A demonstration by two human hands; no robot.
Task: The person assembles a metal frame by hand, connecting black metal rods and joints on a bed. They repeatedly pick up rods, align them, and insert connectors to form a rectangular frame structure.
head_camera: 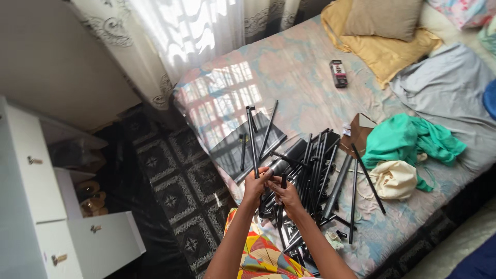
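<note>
While both arms reach over the bed (289,67), the left hand (254,187) grips a long black rod (252,139) standing nearly upright, and the right hand (287,195) pinches a short black tube (282,182) just beside it, above the near pile of black rods (320,165).

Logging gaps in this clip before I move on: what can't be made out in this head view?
- Left hand and right hand: their exact grip on the black rod is too small to tell.
- Heap of black tubes: overlapping parts hide the lower ones.
- Small dark box: its print is too small.
- Blue item: cut off by the right edge.
</note>
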